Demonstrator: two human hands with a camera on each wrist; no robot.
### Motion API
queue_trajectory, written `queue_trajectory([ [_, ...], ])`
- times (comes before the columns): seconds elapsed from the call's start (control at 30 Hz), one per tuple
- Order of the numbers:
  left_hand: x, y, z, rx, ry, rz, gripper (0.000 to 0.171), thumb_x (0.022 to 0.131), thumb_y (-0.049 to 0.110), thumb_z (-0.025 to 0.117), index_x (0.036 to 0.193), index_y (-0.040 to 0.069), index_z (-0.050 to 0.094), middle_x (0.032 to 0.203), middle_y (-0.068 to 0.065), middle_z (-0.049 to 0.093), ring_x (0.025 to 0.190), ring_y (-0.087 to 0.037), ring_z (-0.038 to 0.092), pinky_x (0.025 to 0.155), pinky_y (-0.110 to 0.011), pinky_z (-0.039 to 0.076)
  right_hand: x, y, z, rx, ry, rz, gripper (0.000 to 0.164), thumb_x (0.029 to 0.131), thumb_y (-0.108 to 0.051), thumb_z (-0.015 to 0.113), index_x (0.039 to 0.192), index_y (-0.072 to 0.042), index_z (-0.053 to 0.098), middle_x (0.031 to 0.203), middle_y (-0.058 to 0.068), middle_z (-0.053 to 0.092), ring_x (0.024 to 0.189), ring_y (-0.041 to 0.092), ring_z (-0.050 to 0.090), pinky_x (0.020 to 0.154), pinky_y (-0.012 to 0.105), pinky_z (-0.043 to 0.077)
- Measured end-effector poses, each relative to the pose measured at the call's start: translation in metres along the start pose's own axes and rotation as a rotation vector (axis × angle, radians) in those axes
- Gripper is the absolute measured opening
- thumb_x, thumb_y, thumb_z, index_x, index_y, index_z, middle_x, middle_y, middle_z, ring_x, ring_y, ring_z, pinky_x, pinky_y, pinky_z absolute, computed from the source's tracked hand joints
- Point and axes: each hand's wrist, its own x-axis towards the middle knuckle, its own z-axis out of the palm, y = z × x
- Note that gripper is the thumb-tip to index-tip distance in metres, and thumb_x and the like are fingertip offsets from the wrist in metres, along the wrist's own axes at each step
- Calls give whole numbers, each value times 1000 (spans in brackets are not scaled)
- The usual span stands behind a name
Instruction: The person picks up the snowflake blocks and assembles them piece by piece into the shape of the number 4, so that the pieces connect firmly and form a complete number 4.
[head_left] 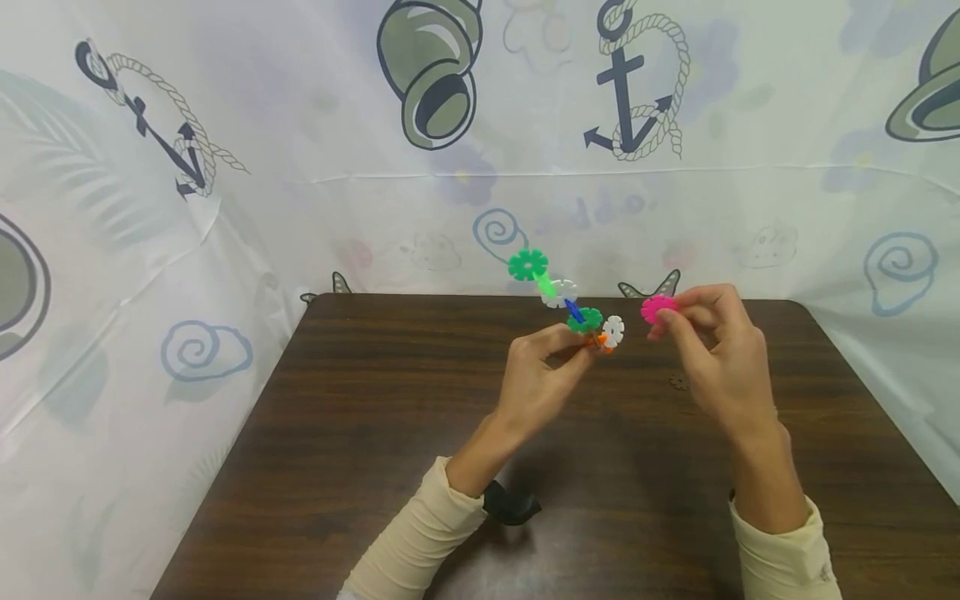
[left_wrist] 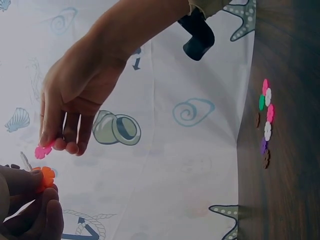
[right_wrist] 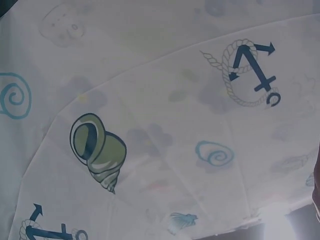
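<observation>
My left hand [head_left: 534,375] pinches the lower end of a chain of flower-shaped interlocking discs, held above the table. From its far end the chain runs through a green disc [head_left: 527,264], a light green one, a white disc [head_left: 558,292], a blue one seen edge-on and another green disc [head_left: 585,321]. Near the fingertips are a white disc [head_left: 613,331] and an orange disc [left_wrist: 47,177]. To the right, my right hand [head_left: 723,367] pinches a pink disc [head_left: 658,309] between thumb and fingers, a small gap from the chain's lower end. The right wrist view catches only a sliver of hand.
Loose discs in several colours, among them a purple disc [left_wrist: 264,146], lie in a line on the dark wood table [head_left: 360,433]. A printed cloth [head_left: 300,108] hangs behind and beside the table. A black wrist mount [head_left: 512,503] sticks out from the left sleeve.
</observation>
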Motion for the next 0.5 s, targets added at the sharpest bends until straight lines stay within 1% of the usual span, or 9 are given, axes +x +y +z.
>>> queue_trajectory([
  [0.1,0,0,0,6,-5,-12,8,89,0,74,93,0,81,91,-10,80,75,-15,71,76,-19,60,-1,-2,1,2,4,-2,23,94,5,69,113,8,56,85,-14,74,80,-4,69,84,7,53],
  [0.27,-1,2,0,2,-13,-33,11,90,2,75,98,0,81,99,-11,80,85,-18,76,82,-19,60,-2,-5,3,6,2,-17,24,93,6,70,113,8,56,87,-20,73,82,-3,68,86,7,53],
  [0.33,-1,3,0,-1,-13,-38,11,90,3,76,99,0,81,100,-12,80,87,-19,76,83,-21,61,-2,-6,4,4,-1,-33,25,93,7,70,113,9,56,87,-15,75,83,-4,68,87,7,53],
  [0.4,-1,3,1,2,-13,-41,11,90,3,76,99,0,81,100,-11,80,87,-19,76,83,-22,62,-2,-7,5,9,-7,-48,26,92,9,70,113,9,56,87,-4,77,85,-4,67,87,7,53],
  [0.5,-2,3,1,3,-15,-42,12,90,2,76,100,0,81,99,-11,80,83,-18,75,81,-25,63,-3,-9,8,28,-20,-67,26,91,11,70,113,9,56,85,11,76,85,-3,67,86,8,53],
])
